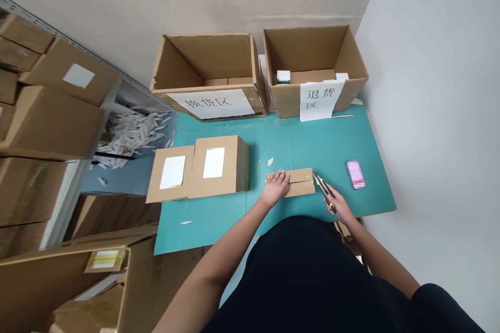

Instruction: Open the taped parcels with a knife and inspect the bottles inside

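A small cardboard box (300,188) lies on the green tabletop in front of me, with a dark slit along the middle of its top. My left hand (276,186) grips its left end, fingers closed over the top. In my right hand (337,203) is a black and yellow utility knife (327,195), fingers wrapped round the handle. The knife's tip points up and left, close to the box's right end. Whether the tip touches the cardboard I cannot tell.
Two large open cartons (214,62) with paper signs stand along the back; the right carton (281,100) holds small white boxes. Two labelled boxes (230,182) sit on the left. A phone (355,174) lies at right. Stacked cartons (54,119) and a big open carton (136,281) flank the table (203,229).
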{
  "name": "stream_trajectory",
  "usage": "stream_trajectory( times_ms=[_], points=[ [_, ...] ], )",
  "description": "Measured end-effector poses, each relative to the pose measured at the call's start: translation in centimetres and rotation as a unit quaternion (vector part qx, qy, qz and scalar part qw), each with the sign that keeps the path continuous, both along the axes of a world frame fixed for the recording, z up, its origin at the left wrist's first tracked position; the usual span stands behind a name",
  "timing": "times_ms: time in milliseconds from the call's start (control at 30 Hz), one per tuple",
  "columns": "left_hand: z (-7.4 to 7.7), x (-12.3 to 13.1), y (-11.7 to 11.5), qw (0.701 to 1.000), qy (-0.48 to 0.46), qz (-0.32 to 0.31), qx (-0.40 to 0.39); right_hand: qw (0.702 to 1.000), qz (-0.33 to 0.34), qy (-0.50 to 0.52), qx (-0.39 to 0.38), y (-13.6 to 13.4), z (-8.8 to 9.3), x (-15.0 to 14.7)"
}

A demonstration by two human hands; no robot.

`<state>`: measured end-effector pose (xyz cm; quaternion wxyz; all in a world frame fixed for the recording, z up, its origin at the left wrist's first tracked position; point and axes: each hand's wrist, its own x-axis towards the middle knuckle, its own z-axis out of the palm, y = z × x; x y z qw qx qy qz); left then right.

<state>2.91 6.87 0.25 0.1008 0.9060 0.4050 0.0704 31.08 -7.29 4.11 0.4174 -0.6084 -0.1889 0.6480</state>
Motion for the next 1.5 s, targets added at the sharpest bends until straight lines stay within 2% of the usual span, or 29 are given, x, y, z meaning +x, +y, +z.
stream_trajectory(
  times_ms=[367, 667, 933, 1267, 1500],
  points=[
    [-0.3, -0.2, -0.1, 1.0, -0.007, -0.004, 0.011, 1.0, 0.027, 0.01, -0.013, -0.9, 0.3, 0.6],
    [-0.3, -0.3, -0.4, 1.0, 0.0, -0.005, 0.013, 0.998, 0.052, 0.025, -0.039, -1.4, 1.2, 1.5],
    [-0.6, -0.2, -0.3, 1.0, -0.014, 0.002, 0.008, 0.997, 0.064, -0.005, -0.04, -3.2, 0.6, 1.2],
    [-0.3, 0.1, 0.0, 1.0, -0.013, 0.015, 0.009, 1.0, -0.018, -0.003, 0.0, -1.4, 1.0, 1.0],
    [-0.1, 0.0, -0.2, 1.0, -0.013, 0.016, 0.014, 0.999, 0.046, -0.012, 0.0, 0.5, 0.0, 1.2]
  ],
)
